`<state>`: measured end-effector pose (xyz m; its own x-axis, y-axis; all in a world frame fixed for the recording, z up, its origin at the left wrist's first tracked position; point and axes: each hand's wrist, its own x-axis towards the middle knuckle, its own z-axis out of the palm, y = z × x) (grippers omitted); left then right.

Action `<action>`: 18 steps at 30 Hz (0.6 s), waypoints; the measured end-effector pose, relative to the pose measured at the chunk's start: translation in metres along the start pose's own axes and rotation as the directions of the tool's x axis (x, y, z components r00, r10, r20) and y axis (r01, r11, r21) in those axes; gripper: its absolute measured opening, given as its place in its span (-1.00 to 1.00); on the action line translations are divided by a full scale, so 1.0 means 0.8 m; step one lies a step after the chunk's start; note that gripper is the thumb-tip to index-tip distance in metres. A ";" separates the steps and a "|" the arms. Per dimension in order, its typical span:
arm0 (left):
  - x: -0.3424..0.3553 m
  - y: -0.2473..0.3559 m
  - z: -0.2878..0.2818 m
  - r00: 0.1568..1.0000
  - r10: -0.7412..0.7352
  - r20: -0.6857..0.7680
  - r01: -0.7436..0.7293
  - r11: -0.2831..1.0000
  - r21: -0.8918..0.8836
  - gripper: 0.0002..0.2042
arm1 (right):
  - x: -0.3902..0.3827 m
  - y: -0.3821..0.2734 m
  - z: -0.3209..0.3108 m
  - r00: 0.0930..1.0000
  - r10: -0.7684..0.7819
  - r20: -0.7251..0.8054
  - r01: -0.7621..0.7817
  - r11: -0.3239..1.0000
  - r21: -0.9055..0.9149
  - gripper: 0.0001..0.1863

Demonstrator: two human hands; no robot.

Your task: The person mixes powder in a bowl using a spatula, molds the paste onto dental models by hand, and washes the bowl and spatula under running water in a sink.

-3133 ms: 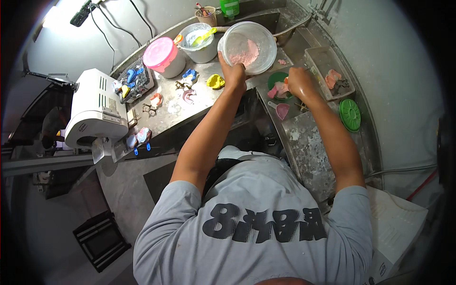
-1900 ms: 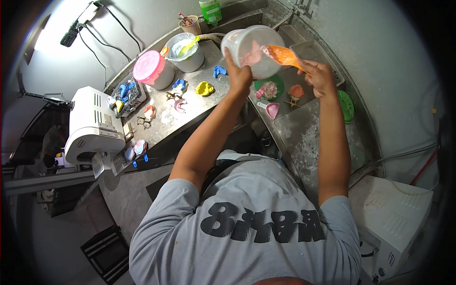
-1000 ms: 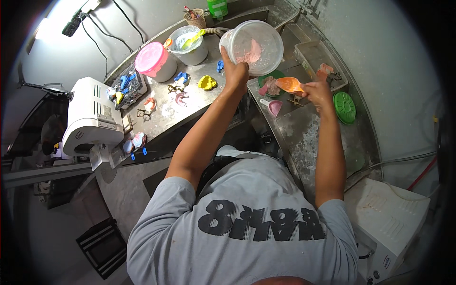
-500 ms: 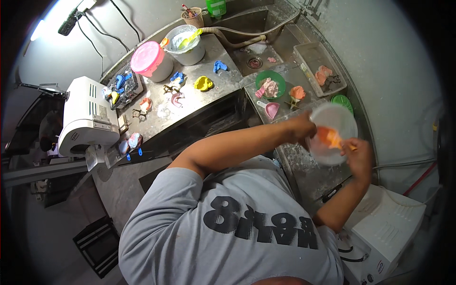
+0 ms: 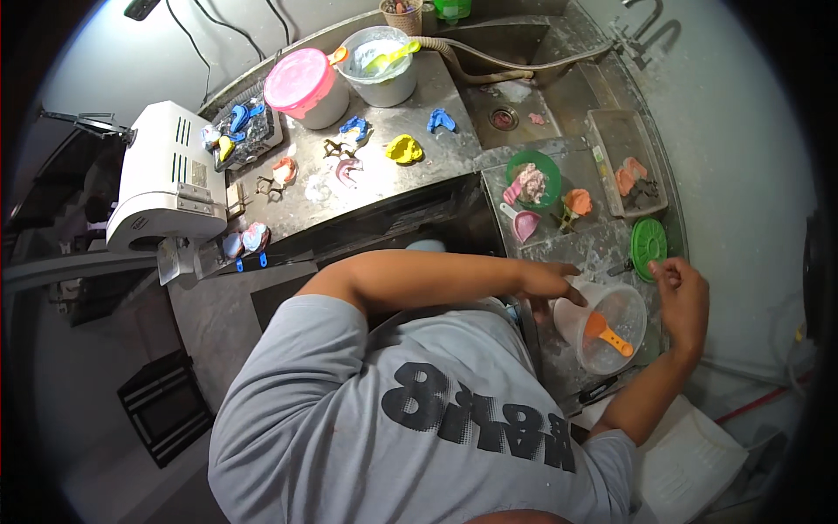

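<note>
Bold black lettering [image 5: 471, 417] with dotted shading spans the grey T-shirt [image 5: 297, 384], below the left grip [image 5: 554, 284]. Far left of that grip, a tiny dark mark [image 5: 138, 224] on the white bench-top machine [image 5: 161, 175] is illegible; so is a yellow-green label [image 5: 601, 160] on the translucent tray [image 5: 661, 179], beyond the right grip [image 5: 683, 301].

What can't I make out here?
All in the head view:
Contents of the bucket: hidden by its pink lid.
Green container: cut off by the top edge.
Whether the left hand grips the clear tub: palm turned away.
Right hand and green lid: overlap hides any gap.
</note>
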<state>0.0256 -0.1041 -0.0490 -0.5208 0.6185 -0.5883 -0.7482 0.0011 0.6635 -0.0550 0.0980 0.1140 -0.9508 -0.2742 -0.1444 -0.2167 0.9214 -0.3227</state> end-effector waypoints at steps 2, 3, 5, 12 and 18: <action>-0.026 -0.016 -0.046 0.998 0.038 -0.055 -0.040 0.998 -0.039 -0.25 | 0.036 -0.025 -0.008 0.998 -0.058 0.030 0.059 0.997 -0.054 -0.60; -0.042 -0.027 -0.074 0.994 0.078 -0.082 -0.084 0.993 -0.079 -0.35 | 0.058 -0.035 -0.011 0.993 -0.110 0.041 0.113 0.991 -0.077 -0.60; -0.074 -0.048 -0.136 0.988 0.084 -0.133 -0.091 0.994 -0.052 -0.53 | 0.105 -0.046 -0.016 0.986 -0.144 0.086 0.157 0.971 -0.178 -0.59; -0.102 -0.032 -0.275 0.825 -0.011 -0.566 -0.309 0.828 -0.467 -0.38 | 0.419 -0.022 0.027 0.936 -0.320 -0.146 0.250 0.897 -0.365 -0.25; -0.014 0.036 -0.276 0.954 0.074 -0.292 -0.188 0.905 -0.383 -0.29 | 0.612 -0.013 0.098 0.851 -0.336 -0.405 0.180 0.909 -0.377 -0.18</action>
<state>-0.0811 -0.2847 -0.1252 -0.6723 0.3608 -0.6465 -0.7364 -0.4160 0.5336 -0.5012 -0.0675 -0.0264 -0.8255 -0.4313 0.3640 -0.4513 0.8918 0.0330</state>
